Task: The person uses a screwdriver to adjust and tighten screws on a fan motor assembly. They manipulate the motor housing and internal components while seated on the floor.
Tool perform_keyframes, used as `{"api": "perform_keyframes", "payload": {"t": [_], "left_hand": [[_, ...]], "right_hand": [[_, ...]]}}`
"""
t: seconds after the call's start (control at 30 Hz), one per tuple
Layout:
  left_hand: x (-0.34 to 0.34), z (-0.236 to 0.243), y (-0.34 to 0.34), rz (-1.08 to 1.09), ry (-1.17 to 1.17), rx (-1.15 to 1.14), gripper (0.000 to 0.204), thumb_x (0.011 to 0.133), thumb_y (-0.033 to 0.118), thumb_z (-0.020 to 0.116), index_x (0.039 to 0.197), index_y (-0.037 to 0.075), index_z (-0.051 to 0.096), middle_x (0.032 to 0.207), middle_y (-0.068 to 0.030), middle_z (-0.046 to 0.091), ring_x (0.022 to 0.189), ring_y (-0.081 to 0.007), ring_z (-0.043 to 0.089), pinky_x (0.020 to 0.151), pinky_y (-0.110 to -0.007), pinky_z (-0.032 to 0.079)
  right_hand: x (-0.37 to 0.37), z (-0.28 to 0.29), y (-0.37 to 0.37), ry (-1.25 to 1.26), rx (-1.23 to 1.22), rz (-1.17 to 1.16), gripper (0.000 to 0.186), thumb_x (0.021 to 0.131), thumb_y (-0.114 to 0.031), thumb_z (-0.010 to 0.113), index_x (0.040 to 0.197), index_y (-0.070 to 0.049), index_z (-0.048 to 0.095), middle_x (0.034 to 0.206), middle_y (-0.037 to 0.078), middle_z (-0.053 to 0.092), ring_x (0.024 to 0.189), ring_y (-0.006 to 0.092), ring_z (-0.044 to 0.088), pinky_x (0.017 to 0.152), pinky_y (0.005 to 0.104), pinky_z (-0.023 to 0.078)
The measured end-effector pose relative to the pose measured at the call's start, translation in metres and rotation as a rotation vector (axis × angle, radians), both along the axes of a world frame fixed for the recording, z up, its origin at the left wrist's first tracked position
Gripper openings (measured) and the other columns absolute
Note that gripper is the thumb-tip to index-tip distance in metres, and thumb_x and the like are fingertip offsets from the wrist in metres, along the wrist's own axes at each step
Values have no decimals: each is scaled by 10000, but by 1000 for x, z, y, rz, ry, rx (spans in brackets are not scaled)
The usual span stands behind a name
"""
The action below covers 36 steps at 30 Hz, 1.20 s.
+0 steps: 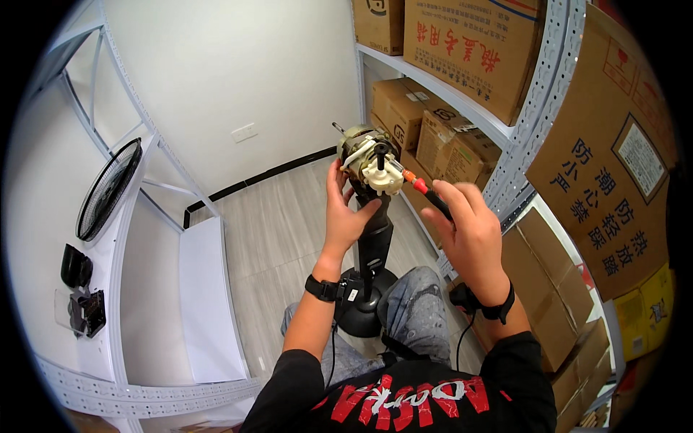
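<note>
A bare fan motor [352,146] with a cream plastic gear housing [381,179] tops a black stand [374,249]. Its round black base [359,321] rests on the floor between my legs. My left hand [346,220] grips the motor from the left and below, thumb and fingers apart around it. In my right hand [473,231] is a screwdriver [421,185] with a red, orange and black handle. The screwdriver points left at the housing's side; whether its tip sits in a screw is too small to tell. A black knob [380,153] stands up from the housing.
White metal shelving [209,303] lines the left, holding a black fan grille [108,189], a black plastic part [76,267] and a small case with a clear lid [90,314]. Cardboard boxes [455,148] crowd the right-hand rack, and a large carton [610,166] leans close on my right.
</note>
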<state>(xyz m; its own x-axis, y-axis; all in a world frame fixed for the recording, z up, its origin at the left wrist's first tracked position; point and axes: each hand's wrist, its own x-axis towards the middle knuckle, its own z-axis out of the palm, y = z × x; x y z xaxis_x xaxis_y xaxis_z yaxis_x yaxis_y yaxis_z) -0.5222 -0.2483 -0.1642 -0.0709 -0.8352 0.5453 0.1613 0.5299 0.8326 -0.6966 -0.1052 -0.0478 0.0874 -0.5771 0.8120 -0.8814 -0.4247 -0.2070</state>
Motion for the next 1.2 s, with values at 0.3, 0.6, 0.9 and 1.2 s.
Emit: {"api": "perform_keyframes", "payload": {"t": [0.3, 0.6, 0.9, 1.2], "left_hand": [[-2, -3, -3, -13, 12, -9, 1040, 737, 51, 820, 1561, 74, 187, 1546, -167, 340, 1448, -336, 339, 1134, -489, 353], [-1, -2, -4, -26, 13, 18, 1071, 723, -14, 808, 1571, 123, 169, 1561, -140, 331, 1465, -298, 317, 1131, -474, 342], [0, -2, -4, -28, 7, 18, 1074, 726, -25, 797, 1576, 134, 159, 1579, -138, 311, 1481, -297, 290, 1148, -477, 313], [-1, -1, -4, -2, -1, 19, 1035, 736, 35, 813, 1558, 90, 186, 1559, -167, 318, 1460, -343, 311, 1140, -500, 339]], "right_hand": [[-10, -10, -4, 89, -56, -24, 340, 770, -18, 756, 1096, -46, 661, 841, 96, 568, 705, 267, 612, 597, 361, 497], [-4, -2, -4, 156, -70, 15, 290, 784, -65, 758, 1063, -68, 677, 845, 91, 564, 670, 265, 601, 563, 371, 483], [1, -1, -6, 14, -38, -36, 265, 808, -58, 724, 1068, -70, 673, 852, 71, 558, 638, 261, 597, 541, 364, 476], [-13, -12, -11, 122, -150, -15, 316, 785, -58, 736, 1088, -84, 653, 826, 61, 563, 634, 256, 599, 546, 361, 482]]}}
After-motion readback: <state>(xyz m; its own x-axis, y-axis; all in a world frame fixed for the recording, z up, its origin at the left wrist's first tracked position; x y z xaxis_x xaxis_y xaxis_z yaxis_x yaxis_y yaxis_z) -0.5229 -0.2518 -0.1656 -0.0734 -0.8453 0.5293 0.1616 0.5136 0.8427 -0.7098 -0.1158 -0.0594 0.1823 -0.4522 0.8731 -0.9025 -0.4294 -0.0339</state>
